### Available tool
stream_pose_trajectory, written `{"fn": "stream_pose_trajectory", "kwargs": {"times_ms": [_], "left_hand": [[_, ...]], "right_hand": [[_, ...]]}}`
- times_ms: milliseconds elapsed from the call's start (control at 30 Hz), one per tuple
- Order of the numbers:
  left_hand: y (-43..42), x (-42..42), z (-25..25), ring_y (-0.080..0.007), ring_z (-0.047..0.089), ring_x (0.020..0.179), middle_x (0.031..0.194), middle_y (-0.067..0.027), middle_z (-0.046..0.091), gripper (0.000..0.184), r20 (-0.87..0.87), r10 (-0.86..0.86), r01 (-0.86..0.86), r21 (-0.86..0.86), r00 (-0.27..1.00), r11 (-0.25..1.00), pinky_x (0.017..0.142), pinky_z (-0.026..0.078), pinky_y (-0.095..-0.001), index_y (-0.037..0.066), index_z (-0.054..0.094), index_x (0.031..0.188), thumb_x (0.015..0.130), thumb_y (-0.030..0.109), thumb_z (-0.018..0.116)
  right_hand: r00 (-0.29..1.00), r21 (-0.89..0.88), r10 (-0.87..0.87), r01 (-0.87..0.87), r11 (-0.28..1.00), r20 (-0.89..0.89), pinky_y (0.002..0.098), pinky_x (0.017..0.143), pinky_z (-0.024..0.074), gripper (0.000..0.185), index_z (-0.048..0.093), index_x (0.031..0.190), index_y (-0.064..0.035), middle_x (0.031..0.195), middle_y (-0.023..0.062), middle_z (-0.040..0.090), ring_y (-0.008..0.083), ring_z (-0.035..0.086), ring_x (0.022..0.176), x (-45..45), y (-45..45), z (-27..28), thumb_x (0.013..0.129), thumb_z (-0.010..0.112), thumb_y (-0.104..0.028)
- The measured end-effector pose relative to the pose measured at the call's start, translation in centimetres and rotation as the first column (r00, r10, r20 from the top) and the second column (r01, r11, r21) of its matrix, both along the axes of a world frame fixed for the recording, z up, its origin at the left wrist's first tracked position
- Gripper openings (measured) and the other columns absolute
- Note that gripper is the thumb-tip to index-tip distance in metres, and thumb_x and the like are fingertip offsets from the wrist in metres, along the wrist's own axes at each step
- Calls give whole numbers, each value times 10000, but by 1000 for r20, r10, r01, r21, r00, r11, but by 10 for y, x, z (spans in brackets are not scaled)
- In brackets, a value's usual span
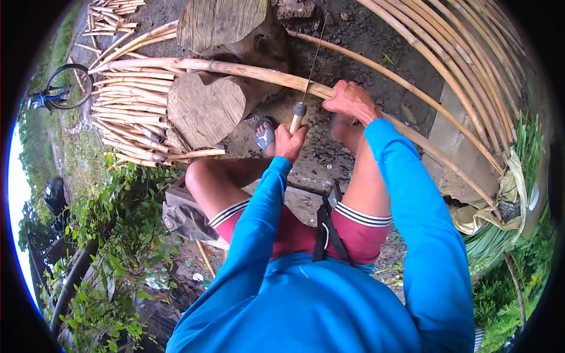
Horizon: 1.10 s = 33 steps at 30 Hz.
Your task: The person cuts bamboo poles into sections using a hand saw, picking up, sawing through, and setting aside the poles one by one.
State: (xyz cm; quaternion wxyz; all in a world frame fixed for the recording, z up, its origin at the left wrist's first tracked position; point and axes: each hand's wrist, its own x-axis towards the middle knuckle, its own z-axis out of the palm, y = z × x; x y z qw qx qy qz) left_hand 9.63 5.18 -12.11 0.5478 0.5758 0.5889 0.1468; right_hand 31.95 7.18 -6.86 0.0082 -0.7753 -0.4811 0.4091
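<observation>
A long bamboo pole [253, 72] runs from the upper left across the front of me and down to the right. My right hand [352, 101] is wrapped round it near the middle. In my left hand [289, 141] is the handle of a long thin-bladed knife [299, 112], its blade pointing up and away and crossing the pole just left of my right hand. Whether the blade touches the pole cannot be made out. Left of the knife, the pole passes over a wooden block [207, 109].
Cut bamboo pieces [132, 112] lie stacked at the left, near a second wooden block [220, 23]. Long poles [459, 65] fan out at the upper right, their lower ends by a pale sack [509, 197]. A bicycle wheel [69, 86] and leafy plants [120, 217] are farther left.
</observation>
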Motion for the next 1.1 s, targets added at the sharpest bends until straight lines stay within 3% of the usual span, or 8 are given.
{"fn": "stream_pose_trajectory", "kwargs": {"times_ms": [133, 267, 533, 600, 733, 1000, 1033, 1100], "left_hand": [[-22, -47, 56, -268, 530, 555, 581, -160, 557, 312, -367, -470, 590, 369, 803, 718, 590, 435, -413, -33, 592, 706, 785, 256, 676], [-62, -98, 144, -375, 619, 666, 719, -248, 607, 271, -323, -232, 135, -298, 917, 945, 656, 480, -456, -11, 641, 841, 780, 253, 658], [1, -16, 50, -449, 631, 768, 815, -282, 647, 368, -308, -188, 138, -177, 933, 974, 699, 501, -462, -26, 632, 876, 775, 328, 634], [-22, -51, 72, -431, 629, 742, 783, -262, 641, 315, -350, -463, 552, 220, 814, 804, 684, 493, -458, -18, 641, 876, 761, 275, 641], [-69, -97, 128, -277, 627, 609, 635, -186, 612, 229, -265, -231, 199, -144, 936, 969, 620, 483, -415, 33, 677, 826, 775, 239, 593], [-24, -47, 55, -353, 608, 673, 728, -200, 602, 237, -498, -417, 646, 510, 760, 568, 608, 474, -455, 12, 652, 789, 745, 245, 658], [-45, -62, 86, -347, 632, 685, 731, -218, 629, 236, -211, -187, 204, 62, 959, 977, 629, 480, -429, -3, 652, 789, 744, 228, 650], [-60, -89, 116, -301, 632, 658, 711, -216, 635, 293, -270, -223, 187, -154, 937, 970, 658, 485, -406, -25, 654, 805, 758, 264, 631]], "right_hand": [[1000, 3, -18, 18, 1000, 3, 447, 783, 548, 411, 719, 912, -6, 900, 277, 682, 414, 678, 876, -1, -2, -3, 664, 663, -329], [1000, 30, -12, 13, 999, -13, 454, 784, 545, 426, 716, 926, -6, 903, 273, 684, 413, 677, 867, 0, -7, 0, 659, 666, -333], [998, -18, -19, 18, 1000, -68, 442, 745, 542, 453, 705, 891, 9, 832, 255, 685, 373, 692, 835, 1, -9, 1, 677, 686, -390], [999, 34, -16, 17, 999, -40, 446, 739, 539, 448, 706, 883, 5, 825, 251, 685, 374, 691, 823, 8, -12, 1, 677, 684, -392], [999, -58, 19, -21, 998, -38, 469, 874, 525, 482, 719, 997, -45, 1016, 262, 681, 416, 660, 975, 3, -3, 6, 667, 665, -392], [996, -52, 45, -49, 997, -77, 463, 847, 536, 500, 720, 988, -41, 1004, 261, 684, 412, 665, 968, 9, -2, 2, 675, 672, -427], [999, -18, 24, -25, 1000, -48, 457, 832, 539, 499, 722, 984, -39, 995, 257, 687, 413, 666, 960, 9, -4, -8, 675, 674, -428], [992, -86, 16, -27, 996, -125, 453, 835, 539, 507, 719, 983, -35, 982, 254, 689, 401, 671, 943, 5, -1, 10, 671, 681, -433]]}}
